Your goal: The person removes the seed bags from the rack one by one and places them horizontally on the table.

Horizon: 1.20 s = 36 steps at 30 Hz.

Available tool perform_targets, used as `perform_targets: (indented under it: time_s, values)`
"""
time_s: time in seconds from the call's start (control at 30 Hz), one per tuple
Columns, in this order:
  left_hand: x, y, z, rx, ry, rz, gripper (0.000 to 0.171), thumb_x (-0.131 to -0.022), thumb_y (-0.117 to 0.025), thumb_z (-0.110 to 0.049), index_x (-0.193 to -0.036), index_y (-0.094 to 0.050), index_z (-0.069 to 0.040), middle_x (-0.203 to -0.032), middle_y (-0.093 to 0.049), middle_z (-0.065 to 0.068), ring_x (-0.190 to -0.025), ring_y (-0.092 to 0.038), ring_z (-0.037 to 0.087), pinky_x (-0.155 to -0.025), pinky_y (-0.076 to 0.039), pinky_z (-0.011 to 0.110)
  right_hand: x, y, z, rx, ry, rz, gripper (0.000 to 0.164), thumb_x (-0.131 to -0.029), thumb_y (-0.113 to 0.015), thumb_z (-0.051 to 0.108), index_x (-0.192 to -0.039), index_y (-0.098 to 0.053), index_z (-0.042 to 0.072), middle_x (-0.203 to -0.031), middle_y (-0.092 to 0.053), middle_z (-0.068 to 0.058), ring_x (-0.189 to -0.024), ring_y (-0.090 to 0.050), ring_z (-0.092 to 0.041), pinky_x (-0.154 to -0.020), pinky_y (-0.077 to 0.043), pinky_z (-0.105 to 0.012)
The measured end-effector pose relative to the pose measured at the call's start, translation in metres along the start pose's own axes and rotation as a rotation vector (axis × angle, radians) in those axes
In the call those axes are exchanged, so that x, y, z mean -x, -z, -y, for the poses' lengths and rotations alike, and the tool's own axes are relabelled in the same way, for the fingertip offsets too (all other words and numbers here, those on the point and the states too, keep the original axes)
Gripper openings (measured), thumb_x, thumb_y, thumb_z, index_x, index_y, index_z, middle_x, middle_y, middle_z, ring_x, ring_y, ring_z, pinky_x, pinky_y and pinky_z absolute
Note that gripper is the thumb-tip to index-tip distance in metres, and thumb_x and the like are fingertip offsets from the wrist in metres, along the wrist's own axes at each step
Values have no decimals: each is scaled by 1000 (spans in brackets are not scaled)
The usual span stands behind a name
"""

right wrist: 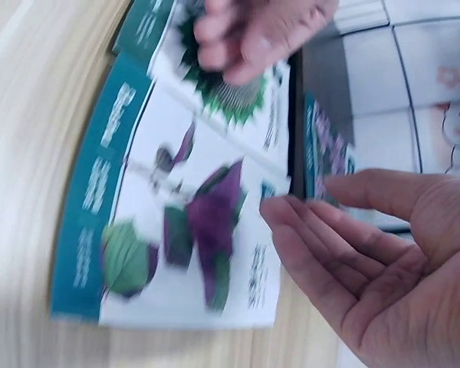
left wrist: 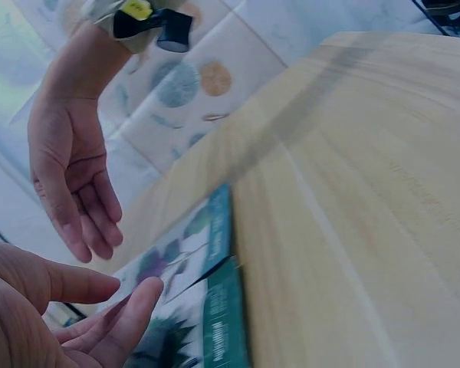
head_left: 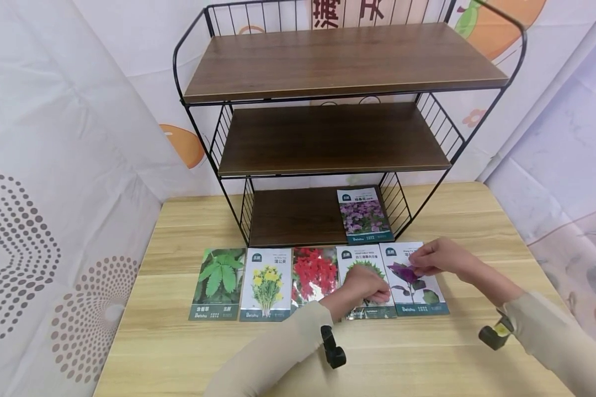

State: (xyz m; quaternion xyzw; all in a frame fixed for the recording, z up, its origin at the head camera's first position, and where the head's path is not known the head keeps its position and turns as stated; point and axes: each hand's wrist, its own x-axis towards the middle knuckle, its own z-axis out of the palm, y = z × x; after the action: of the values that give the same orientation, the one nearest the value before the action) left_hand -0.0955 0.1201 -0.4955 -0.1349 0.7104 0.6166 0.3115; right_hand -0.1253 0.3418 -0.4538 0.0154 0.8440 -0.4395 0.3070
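Several seed packets lie in a row in front of the shelf. Over the green spiky-flower packet (head_left: 357,255) is my left hand (head_left: 361,284), its fingers loosely bent with nothing between them; it hides part of the picture. Beside it, at the right end, lies the purple-leaf packet (right wrist: 180,253), white with a teal bottom band. My right hand (right wrist: 391,253) hovers at that packet's upper right edge, fingers relaxed and thumb apart. In the left wrist view both hands show with bare gaps between thumb and fingers.
A three-tier rack (head_left: 335,138) with dark boards and black wire sides stands behind. A purple-flower packet (head_left: 365,216) lies on its lowest board, at the right. Left in the row are a green-leaf packet (head_left: 218,281), a yellow-flower packet (head_left: 265,281) and a red-flower packet (head_left: 314,273).
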Motion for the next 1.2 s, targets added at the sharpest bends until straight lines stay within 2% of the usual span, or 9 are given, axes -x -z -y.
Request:
perform_targets:
  time_s: [0.13,0.23,0.33,0.43,0.57,0.73,0.87,1.0,1.2]
  values:
    - [-4,12,-6,33,-12,-3,6,-81,-74,7,-83,-78,3,-70,-75,14,-62,-75,19,-58,-66,25,-5,-12,14,27,74,-85,41,-102,-60,13,-129,-58,-18,-116,-71,-29,-99,-75,-31,-88,-66,-43]
    - [-7,21,-10,42,-26,-16,10,-82,-75,6,-90,-79,4,-75,-76,15,-62,-74,14,-62,-66,25,-10,-21,24,96,113,-150,44,-104,-57,16,-135,-55,-16,-127,-65,-34,-110,-70,-42,-95,-62,-53]
    - [-11,30,-14,45,-62,-14,13,-85,-72,5,-96,-78,6,-82,-77,17,-66,-74,15,-67,-67,26,-15,-28,33,170,127,-204,48,-105,-55,18,-139,-51,-15,-136,-58,-35,-120,-62,-49,-100,-59,-58]
    - [-14,39,-18,38,-98,-20,16,-87,-71,5,-102,-76,8,-89,-77,18,-76,-76,19,-73,-68,27,-21,-32,39,183,119,-226,55,-105,-55,19,-144,-42,-17,-143,-50,-37,-130,-53,-52,-106,-53,-60]
    - [-19,50,-25,40,-115,-44,25,-89,-71,1,-113,-72,9,-101,-75,16,-87,-74,22,-82,-67,31,-30,-35,44,149,93,-220,67,-104,-55,23,-150,-29,-18,-151,-37,-41,-138,-41,-56,-114,-43,-65]
    - [-24,63,-32,8,-110,-59,36,-93,-69,-6,-128,-67,3,-121,-70,14,-87,-64,17,-89,-62,39,-38,-37,47,85,58,-187,77,-104,-53,29,-154,-18,-18,-157,-22,-43,-143,-27,-59,-119,-34,-69]
    - [-26,71,-34,6,-109,-39,41,-96,-66,-9,-135,-62,1,-135,-63,17,-109,-66,26,-103,-58,46,-44,-37,51,12,25,-132,77,-106,-50,23,-157,-5,-14,-161,-7,-41,-149,-11,-59,-124,-21,-70]
    - [-29,73,-36,11,-106,-50,41,-97,-65,-9,-137,-62,0,-143,-58,18,-129,-58,33,-110,-54,50,-49,-39,55,-9,0,-117,78,-106,-49,21,-157,0,-13,-162,-3,-41,-150,-7,-59,-125,-17,-70]
    - [-34,74,-37,7,-125,-57,43,-95,-64,-7,-137,-61,2,-146,-55,19,-134,-52,33,-109,-53,48,-53,-40,65,-37,-74,-109,84,-105,-49,23,-155,7,-16,-161,5,-41,-151,-1,-58,-126,-14,-70]
